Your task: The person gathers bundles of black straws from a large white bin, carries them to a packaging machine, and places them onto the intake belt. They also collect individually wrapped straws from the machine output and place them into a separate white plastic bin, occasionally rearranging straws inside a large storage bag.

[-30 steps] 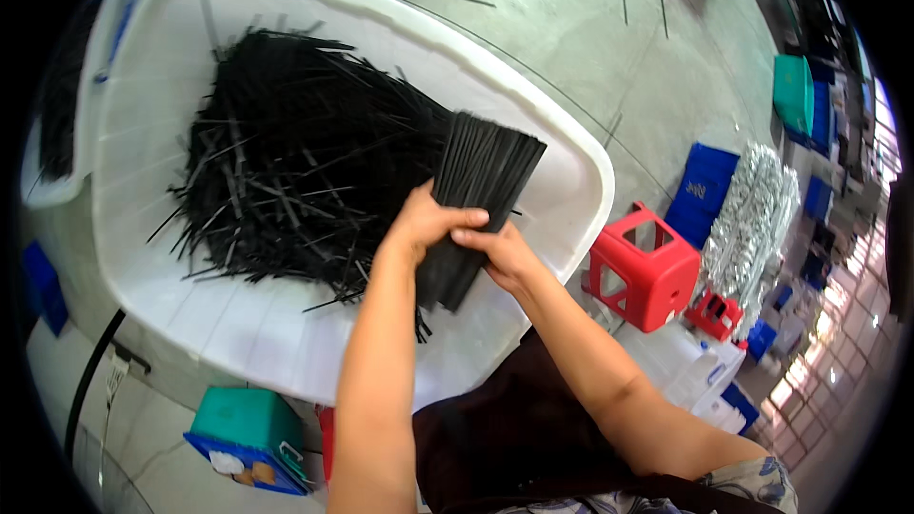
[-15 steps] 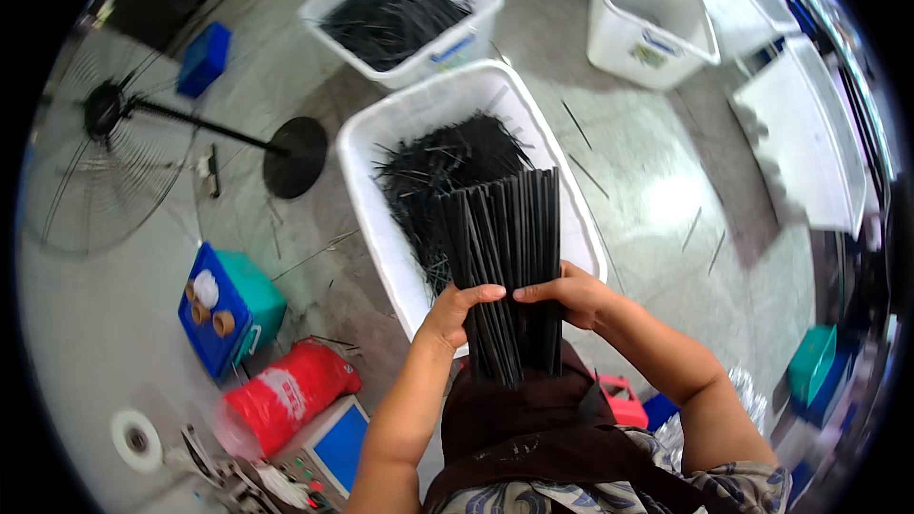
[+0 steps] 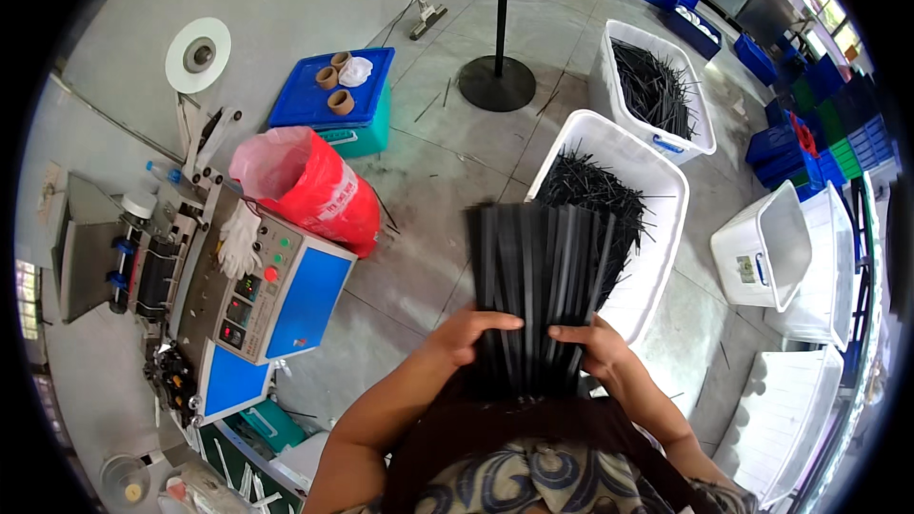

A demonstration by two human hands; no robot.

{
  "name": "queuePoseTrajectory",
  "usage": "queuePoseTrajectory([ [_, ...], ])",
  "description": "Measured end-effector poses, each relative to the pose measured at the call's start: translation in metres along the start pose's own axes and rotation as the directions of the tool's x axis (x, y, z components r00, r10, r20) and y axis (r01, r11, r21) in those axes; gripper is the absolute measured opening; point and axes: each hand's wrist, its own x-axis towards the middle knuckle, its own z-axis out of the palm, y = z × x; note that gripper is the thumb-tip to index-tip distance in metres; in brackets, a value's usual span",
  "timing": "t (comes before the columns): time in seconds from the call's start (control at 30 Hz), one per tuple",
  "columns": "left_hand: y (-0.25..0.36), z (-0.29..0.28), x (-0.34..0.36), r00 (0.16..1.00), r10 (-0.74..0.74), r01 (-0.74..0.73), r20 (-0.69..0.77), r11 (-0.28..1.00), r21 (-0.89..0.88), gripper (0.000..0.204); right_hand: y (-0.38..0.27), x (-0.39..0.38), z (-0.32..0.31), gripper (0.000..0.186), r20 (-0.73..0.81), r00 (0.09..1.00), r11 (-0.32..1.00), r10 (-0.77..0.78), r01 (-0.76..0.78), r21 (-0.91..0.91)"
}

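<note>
Black strips make a thick bunch in front of the person's chest, held up near a white tub. They are long, thin, flat and straight, a bit shiny, and they spread out like a hand fan at the top. The left hand has its grip closed around one side of the bunch, and the right hand has its grip around the other side. Both thumbs lie flat on the front, pointing at each other. The other fingers are mostly hidden, so I cannot tell just how they bend.

The top ends of the bunch are blurry. The low ends get lost against the dark apron. The bunch also covers part of the tub, which is smooth with round corners. More strips lie in it in a messy, spiky heap.

On the left, a crinkly red bag stands by a boxy machine with blue sides. The tall fan is cut off at the top.
</note>
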Motion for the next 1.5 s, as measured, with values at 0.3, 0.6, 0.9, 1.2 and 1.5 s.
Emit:
queuePoseTrajectory([
  [0.3,-0.024,-0.031,-0.052,0.865,0.455,-0.489,-0.210,0.859,-0.152,0.041,-0.032,0.041,0.019,0.044,0.229,0.962,0.982,0.151,-0.120,-0.145],
  [0.6,-0.057,0.027,-0.078,0.578,0.650,-0.692,-0.493,0.710,0.126,0.050,-0.011,0.070,0.045,0.054,0.362,0.862,0.841,0.356,-0.126,-0.526],
  [0.9,-0.077,-0.008,-0.115,0.148,0.765,-0.706,-0.627,0.526,0.475,0.071,0.042,0.091,0.149,0.057,0.551,0.604,0.635,0.576,0.095,-0.767],
  [1.2,-0.023,-0.099,-0.231,0.071,0.716,-0.850,-0.695,0.408,0.333,0.054,0.118,0.112,0.316,0.059,0.733,0.499,0.523,0.462,0.515,-0.679],
  [1.5,0.095,-0.116,-0.358,0.111,0.763,-0.979,-0.637,0.194,0.063,0.032,0.099,0.101,0.545,0.067,0.730,0.337,0.136,0.595,0.853,-0.504],
])
